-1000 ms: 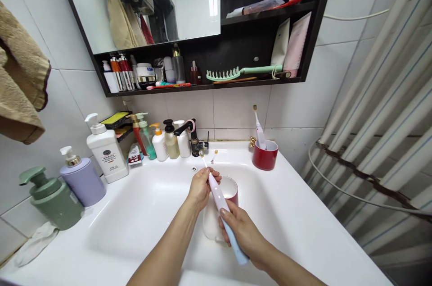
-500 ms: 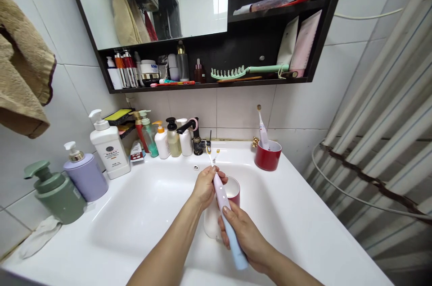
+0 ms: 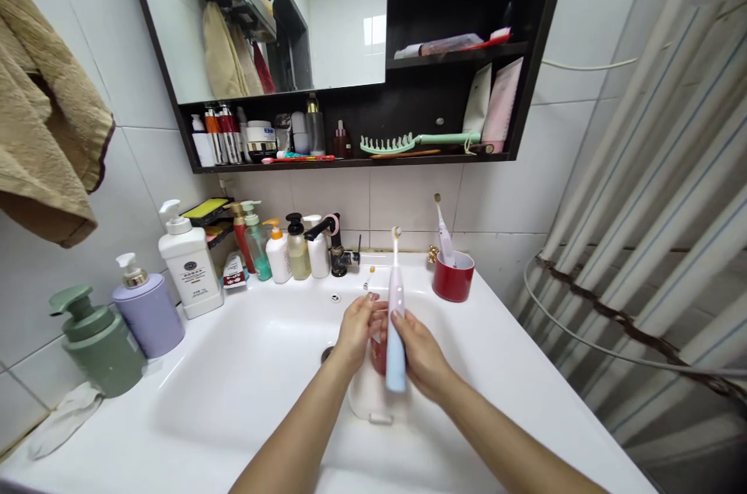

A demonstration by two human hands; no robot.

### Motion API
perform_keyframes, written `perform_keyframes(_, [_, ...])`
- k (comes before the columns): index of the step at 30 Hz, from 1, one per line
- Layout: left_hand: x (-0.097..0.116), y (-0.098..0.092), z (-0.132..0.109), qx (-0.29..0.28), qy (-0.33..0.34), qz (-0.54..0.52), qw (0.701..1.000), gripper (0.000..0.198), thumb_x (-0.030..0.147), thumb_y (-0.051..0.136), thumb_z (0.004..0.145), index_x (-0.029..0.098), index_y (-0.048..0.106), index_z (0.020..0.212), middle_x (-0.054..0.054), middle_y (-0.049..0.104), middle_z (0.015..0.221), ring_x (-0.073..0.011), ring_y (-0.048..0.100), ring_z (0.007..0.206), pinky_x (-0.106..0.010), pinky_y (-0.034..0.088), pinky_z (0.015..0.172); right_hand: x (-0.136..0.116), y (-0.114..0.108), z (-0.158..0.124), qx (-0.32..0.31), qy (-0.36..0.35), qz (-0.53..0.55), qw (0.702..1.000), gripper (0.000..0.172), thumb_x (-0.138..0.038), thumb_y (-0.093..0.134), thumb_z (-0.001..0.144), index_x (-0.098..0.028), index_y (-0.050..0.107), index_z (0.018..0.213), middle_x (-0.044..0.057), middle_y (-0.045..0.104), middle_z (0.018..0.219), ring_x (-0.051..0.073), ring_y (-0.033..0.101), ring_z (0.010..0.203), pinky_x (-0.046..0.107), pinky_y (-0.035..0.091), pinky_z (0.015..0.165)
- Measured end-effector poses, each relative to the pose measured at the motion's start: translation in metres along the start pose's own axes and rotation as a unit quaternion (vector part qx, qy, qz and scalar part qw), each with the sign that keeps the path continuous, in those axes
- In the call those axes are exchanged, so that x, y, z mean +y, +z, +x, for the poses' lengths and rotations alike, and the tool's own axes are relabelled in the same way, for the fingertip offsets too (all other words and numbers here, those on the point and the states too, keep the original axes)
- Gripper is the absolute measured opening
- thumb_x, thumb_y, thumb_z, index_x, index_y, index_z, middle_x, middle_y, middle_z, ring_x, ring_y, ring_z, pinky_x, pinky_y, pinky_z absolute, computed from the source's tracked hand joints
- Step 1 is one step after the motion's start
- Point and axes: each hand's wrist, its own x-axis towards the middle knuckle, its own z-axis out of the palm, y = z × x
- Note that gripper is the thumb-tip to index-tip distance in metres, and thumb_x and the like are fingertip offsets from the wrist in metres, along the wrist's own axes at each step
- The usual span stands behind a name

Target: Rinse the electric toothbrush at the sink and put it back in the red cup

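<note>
My right hand is closed round the blue lower end of an electric toothbrush, which stands upright over the white sink with its brush head up near the tap. My left hand curls round the rim of a cup, white outside and red inside. The cup is tipped and sits just behind the toothbrush handle. Both hands meet over the middle of the basin, and the fingers of the left almost touch the handle.
A red cup with a second electric toothbrush stands at the back right of the sink. A black tap and several bottles line the back wall. Pump bottles stand at the left. A dark shelf hangs overhead, a towel at far left.
The toothbrush has swung from a slant to upright and moved up and away from me. My left hand has left the brush neck and now sits on the cup.
</note>
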Motion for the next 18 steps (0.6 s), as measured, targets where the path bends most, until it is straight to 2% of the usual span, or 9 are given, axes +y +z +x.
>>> perform_keyframes(2, [-0.004,-0.005,0.004,0.035,0.062,0.068,0.995,0.012,0.024,0.050,0.062,0.015,0.050,0.070,-0.003,0.055,0.065,-0.0099,0.050,0.057,-0.024,0.038,0.059,-0.005,-0.005,0.022,0.027,-0.037,-0.019,0.999,0.032,-0.045,0.039,0.065,-0.018,0.040,0.082,0.000,0.051,0.067,0.009,0.048,0.054,0.023,0.038,0.054])
perform_keyframes(4, [-0.011,-0.012,0.006,0.023,0.123,0.186,0.975,0.010,0.017,0.051,0.059,0.016,0.052,0.068,-0.003,0.055,0.067,-0.0112,0.049,0.061,-0.025,0.037,0.063,-0.005,-0.010,0.041,0.046,-0.052,-0.045,0.997,0.033,-0.044,0.043,0.062,-0.017,0.040,0.081,0.001,0.053,0.069,0.010,0.049,0.057,0.023,0.038,0.055])
perform_keyframes(8, [-0.024,-0.023,0.000,-0.053,0.212,0.419,0.881,0.019,0.009,0.050,0.053,0.020,0.054,0.068,-0.002,0.054,0.077,-0.0164,0.046,0.077,-0.029,0.032,0.073,0.011,-0.017,0.057,0.069,-0.059,-0.129,0.988,0.027,-0.039,0.044,0.061,-0.016,0.043,0.075,0.001,0.054,0.064,0.011,0.048,0.055,0.024,0.037,0.053])
perform_keyframes(11, [-0.031,-0.025,-0.006,-0.111,0.213,0.499,0.833,0.022,0.008,0.050,0.051,0.021,0.054,0.069,-0.004,0.053,0.076,-0.0196,0.044,0.079,-0.031,0.030,0.073,0.026,-0.022,0.056,0.084,-0.062,-0.201,0.974,0.022,-0.037,0.043,0.062,-0.015,0.048,0.065,0.001,0.053,0.058,0.013,0.048,0.056,0.024,0.035,0.053])
perform_keyframes(13, [-0.034,-0.025,-0.007,-0.130,0.194,0.515,0.825,0.019,0.007,0.050,0.050,0.021,0.054,0.061,-0.004,0.052,0.070,-0.0205,0.044,0.077,-0.031,0.029,0.074,0.033,-0.024,0.053,0.087,-0.066,-0.242,0.964,0.022,-0.037,0.044,0.062,-0.016,0.050,0.059,0.001,0.053,0.056,0.014,0.048,0.058,0.024,0.034,0.054])
perform_keyframes(18, [-0.041,-0.024,0.003,-0.123,0.170,0.503,0.838,0.015,0.005,0.048,0.050,0.021,0.048,0.048,-0.001,0.049,0.060,-0.0194,0.045,0.072,-0.029,0.030,0.072,0.037,-0.029,0.055,0.087,-0.061,-0.307,0.946,0.027,-0.037,0.040,0.065,-0.015,0.055,0.059,0.003,0.057,0.058,0.016,0.050,0.059,0.024,0.034,0.054])
